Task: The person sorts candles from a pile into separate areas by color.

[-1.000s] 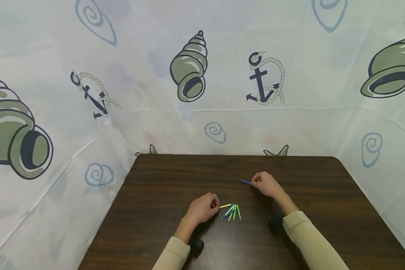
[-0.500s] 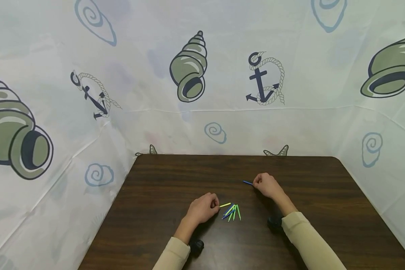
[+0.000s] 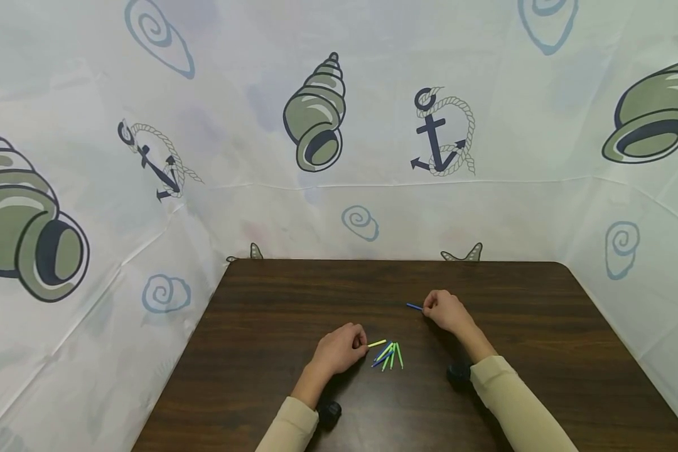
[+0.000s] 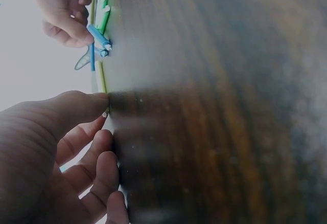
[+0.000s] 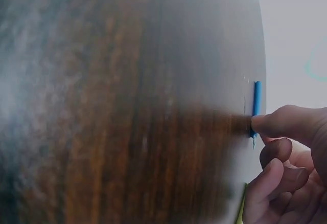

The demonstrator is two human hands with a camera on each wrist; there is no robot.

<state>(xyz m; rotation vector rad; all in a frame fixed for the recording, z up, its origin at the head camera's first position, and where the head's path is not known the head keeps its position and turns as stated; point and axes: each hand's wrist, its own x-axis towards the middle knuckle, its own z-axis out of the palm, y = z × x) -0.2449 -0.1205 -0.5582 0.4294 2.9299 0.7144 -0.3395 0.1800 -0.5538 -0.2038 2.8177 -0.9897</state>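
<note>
My left hand (image 3: 338,348) pinches one end of a yellow candle (image 3: 376,343) low over the wooden table; in the left wrist view the thumb and forefinger meet near its white wick end. Farther back and to the right, my right hand (image 3: 445,309) holds a slim blue candle (image 3: 414,306) by its end, the free end pointing left. The right wrist view shows the thumb across this blue candle, with a short wick beyond it. Just right of the yellow candle lies a loose pile of thin candles, several green (image 3: 399,355) and some blue (image 3: 380,359).
The dark brown table (image 3: 271,301) has rounded far corners. A pale curtain (image 3: 231,144) printed with shells and anchors hangs behind it and along the sides. A black wrist camera (image 3: 329,415) sits at the left wrist, another black camera (image 3: 459,373) at the right.
Between the first frame and half a second ago, my right hand shifted slightly to the right with the blue candle; it has hardly moved since. My left hand stays in place.
</note>
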